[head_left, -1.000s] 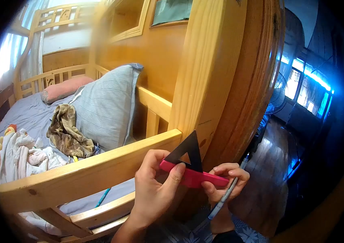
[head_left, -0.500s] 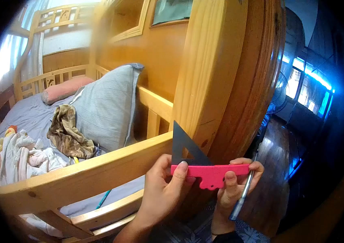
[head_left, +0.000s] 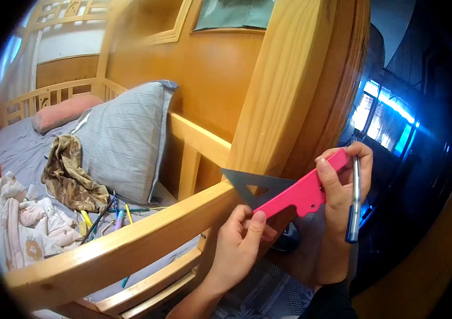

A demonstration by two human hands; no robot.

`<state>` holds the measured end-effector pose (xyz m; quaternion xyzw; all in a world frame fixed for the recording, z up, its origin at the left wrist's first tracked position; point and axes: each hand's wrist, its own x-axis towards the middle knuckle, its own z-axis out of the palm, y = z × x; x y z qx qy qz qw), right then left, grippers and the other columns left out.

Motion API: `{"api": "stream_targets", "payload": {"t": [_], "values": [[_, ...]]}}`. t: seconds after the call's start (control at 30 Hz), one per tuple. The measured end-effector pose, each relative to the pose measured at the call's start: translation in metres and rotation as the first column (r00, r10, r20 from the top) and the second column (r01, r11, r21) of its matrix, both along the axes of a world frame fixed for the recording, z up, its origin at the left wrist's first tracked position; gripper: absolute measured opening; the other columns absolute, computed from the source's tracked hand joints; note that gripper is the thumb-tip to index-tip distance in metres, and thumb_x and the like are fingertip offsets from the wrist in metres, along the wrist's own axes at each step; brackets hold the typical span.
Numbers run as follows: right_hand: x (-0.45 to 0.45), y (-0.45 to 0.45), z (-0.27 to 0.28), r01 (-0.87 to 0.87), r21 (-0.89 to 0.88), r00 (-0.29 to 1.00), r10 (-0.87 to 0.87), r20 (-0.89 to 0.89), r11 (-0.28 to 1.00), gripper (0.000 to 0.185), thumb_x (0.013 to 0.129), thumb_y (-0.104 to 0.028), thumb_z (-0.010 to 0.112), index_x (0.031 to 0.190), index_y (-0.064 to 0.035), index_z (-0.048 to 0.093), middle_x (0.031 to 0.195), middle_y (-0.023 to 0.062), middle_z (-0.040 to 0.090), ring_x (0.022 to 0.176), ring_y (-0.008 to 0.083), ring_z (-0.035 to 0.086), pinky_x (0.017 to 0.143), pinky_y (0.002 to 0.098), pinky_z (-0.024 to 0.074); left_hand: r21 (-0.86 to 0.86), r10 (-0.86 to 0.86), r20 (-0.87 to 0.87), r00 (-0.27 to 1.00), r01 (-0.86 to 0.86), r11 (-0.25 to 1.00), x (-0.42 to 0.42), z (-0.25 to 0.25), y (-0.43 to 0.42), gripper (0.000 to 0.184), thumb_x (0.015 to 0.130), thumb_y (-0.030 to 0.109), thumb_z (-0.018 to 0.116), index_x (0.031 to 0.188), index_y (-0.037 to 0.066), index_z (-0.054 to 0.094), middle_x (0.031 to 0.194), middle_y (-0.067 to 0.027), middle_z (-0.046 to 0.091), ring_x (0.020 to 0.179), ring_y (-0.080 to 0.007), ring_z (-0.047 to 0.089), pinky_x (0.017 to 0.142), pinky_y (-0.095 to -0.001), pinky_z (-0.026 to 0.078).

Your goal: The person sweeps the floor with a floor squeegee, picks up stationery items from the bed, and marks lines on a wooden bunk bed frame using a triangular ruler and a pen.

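Note:
A set square with a dark triangular blade [head_left: 262,186] and a pink handle [head_left: 303,191] is tilted up to the right between my hands. My left hand [head_left: 239,247] pinches the handle's lower left end between thumb and fingers. At the upper right end, my right hand [head_left: 343,183] grips the handle and also holds a pen [head_left: 354,196], which hangs point-down between its fingers. The blade's tip lies at or close to the end of the wooden bed rail [head_left: 125,239], beside the thick wooden post [head_left: 279,85]; contact is unclear.
Behind the rail, the bed bears a grey pillow [head_left: 125,138], a pink bolster [head_left: 66,110], a camouflage cloth [head_left: 69,175], pale bedding [head_left: 29,218] and several pens and pencils [head_left: 119,218]. A wooden panel stands behind. Windows [head_left: 377,119] glow at the right.
The set square has turned so its right end is higher, and my right hand has risen with the pen. The view has shifted, showing more pens on the bed.

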<state>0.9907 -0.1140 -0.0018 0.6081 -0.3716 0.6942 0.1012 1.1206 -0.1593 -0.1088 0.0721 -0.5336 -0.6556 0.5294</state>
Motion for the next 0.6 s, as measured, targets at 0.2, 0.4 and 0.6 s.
{"api": "stream_targets", "payload": {"t": [0.2, 0.4, 0.6], "values": [[-0.002, 0.008, 0.026, 0.096, 0.092, 0.984, -0.08, -0.157, 0.991, 0.036, 0.08, 0.0, 0.066, 0.104, -0.0085, 0.04, 0.083, 0.0061, 0.059, 0.073, 0.0092, 0.059, 0.066, 0.0226, 0.0503, -0.339, 0.592, 0.185, 0.784, -0.515, 0.787, 0.001, -0.001, 0.011, 0.017, 0.088, 0.014, 0.062, 0.09, 0.001, 0.052, 0.071, -0.008, 0.062, 0.067, -0.0136, 0.06, 0.064, -0.0235, 0.047], [0.019, 0.01, 0.052, 0.14, 0.157, 0.936, -0.079, -0.342, 0.978, 0.033, 0.081, 0.0, 0.064, 0.102, -0.007, 0.04, 0.082, 0.0046, 0.057, 0.071, 0.0095, 0.058, 0.064, 0.0209, 0.0492, -0.569, 0.762, -0.224, 0.607, -0.716, 0.404, -0.001, 0.0, 0.004, 0.028, 0.068, -0.004, 0.069, 0.094, 0.001, 0.059, 0.093, -0.0155, 0.062, 0.088, -0.0321, 0.06, 0.077, -0.0372, 0.048], [0.028, 0.0, 0.071, 0.257, 0.097, 0.83, -0.168, -0.531, 0.962, 0.034, 0.079, -0.008, 0.067, 0.103, -0.0055, 0.042, 0.081, 0.0043, 0.048, 0.069, 0.0097, 0.053, 0.06, 0.0223, 0.0445, -0.671, 0.779, -0.127, 0.614, -0.632, 0.388, 0.001, 0.001, 0.004, 0.044, 0.073, -0.003, 0.065, 0.116, -0.003, 0.055, 0.128, -0.023, 0.048, 0.094, -0.0322, 0.06, 0.084, -0.0362, 0.05]]}}
